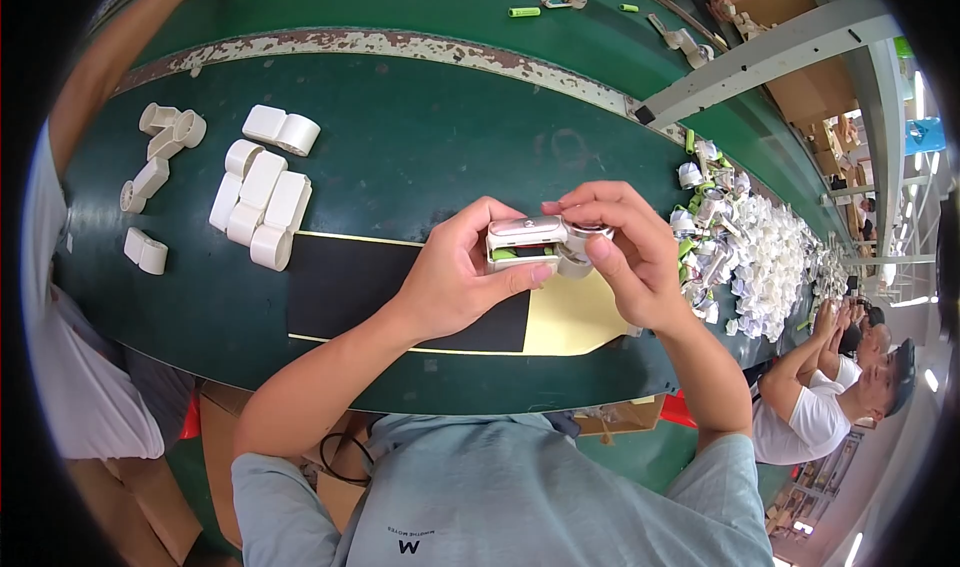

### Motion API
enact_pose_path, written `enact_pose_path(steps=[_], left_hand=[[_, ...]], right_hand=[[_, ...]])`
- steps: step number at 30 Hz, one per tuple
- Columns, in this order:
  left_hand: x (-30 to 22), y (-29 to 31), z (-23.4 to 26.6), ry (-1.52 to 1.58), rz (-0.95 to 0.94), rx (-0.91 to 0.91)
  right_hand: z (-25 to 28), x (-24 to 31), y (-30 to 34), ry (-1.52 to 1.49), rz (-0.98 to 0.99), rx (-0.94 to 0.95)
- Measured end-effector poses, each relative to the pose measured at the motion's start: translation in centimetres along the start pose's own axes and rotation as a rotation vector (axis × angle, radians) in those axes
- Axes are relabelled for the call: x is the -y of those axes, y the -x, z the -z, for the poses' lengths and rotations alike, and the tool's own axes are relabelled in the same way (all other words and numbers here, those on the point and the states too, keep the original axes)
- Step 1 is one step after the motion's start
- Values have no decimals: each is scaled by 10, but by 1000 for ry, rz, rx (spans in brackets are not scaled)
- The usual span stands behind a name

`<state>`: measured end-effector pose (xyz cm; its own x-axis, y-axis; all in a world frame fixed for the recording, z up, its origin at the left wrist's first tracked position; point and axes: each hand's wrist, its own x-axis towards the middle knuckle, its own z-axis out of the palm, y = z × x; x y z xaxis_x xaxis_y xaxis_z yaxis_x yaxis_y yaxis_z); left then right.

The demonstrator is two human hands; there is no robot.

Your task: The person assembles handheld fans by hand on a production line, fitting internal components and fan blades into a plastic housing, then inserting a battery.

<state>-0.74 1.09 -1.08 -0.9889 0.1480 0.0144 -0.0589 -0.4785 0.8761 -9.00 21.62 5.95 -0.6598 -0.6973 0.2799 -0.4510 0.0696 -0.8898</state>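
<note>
Above the mat, my left hand (pixel 452 275) closes round the rectangular end of a small white plastic device (pixel 524 232). A green battery-like cylinder (pixel 515 254) shows in the open side of its body. Its rounded end is gripped between the thumb and fingers of my right hand (pixel 635 252), which partly hide it. Beneath both hands lies a mat with a black part (pixel 350 292) on the left and a pale yellow part (pixel 570 317) on the right.
White plastic housings (pixel 262 182) are grouped at the left of the green table (pixel 400 107). A large heap of white parts (pixel 770 267) covers the right end. A metal post (pixel 770 57) crosses the upper right. Another person's arm (pixel 110 52) reaches across at left; co-workers (pixel 810 407) sit right.
</note>
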Motion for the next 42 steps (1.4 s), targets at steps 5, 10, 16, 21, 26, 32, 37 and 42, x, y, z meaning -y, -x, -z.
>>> enact_pose_path(steps=[5,10,16,21,26,32,37,42], left_hand=[[0,0,1,6,-45,12],[0,0,3,25,-37,9],[1,-2,4,38,-16,-10],[2,-2,4,61,-11,-21],[2,-1,3,52,-21,-15],[-5,-2,3,43,-16,-31],[-4,-1,3,22,-17,-25],[-7,-1,3,7,-8,-20]], right_hand=[[-1,-6,5,134,157,8],[-1,-9,3,213,287,19],[-3,-11,3,134,236,-31],[-4,-12,3,157,251,-15],[-8,-11,4,113,240,-22],[0,-8,-2,198,294,25],[8,-6,-3,251,303,82],[10,-7,-3,249,311,99]])
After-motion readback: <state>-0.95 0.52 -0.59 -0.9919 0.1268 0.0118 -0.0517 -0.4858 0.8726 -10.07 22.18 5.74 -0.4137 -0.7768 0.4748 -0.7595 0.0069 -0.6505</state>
